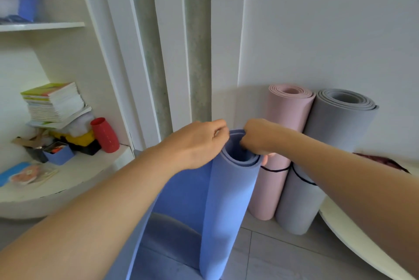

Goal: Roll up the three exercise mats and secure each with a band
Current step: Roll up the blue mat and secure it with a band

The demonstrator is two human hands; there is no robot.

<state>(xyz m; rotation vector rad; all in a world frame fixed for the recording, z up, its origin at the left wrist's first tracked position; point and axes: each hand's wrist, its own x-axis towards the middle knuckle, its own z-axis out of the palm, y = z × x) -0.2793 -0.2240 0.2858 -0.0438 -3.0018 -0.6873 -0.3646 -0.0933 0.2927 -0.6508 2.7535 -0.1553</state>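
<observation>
Right grip (pixel 258 137) is curled over the top rim of the blue mat (pixel 226 200), fingers hooked down into the hollow core. It's closed tight on the inner coil, and I'd say that's to wind the roll narrower. Left grip (pixel 197 143) pinches the rim on the mat's opposite side, likely bracing the outer wrap so it can't spring loose. The blue mat stands on end on the floor (pixel 283 257), coiled at the top, but its loose tail flares wide to its left lower down. It's only part rolled, with no band visible on it. Just right of the blue mat, the pink mat (pixel 288 116) and beyond it the grey mat (pixel 335 139) stand rolled, each ringed by a black band (pixel 275 169). Two look finished. This one needs tightening before banding.
</observation>
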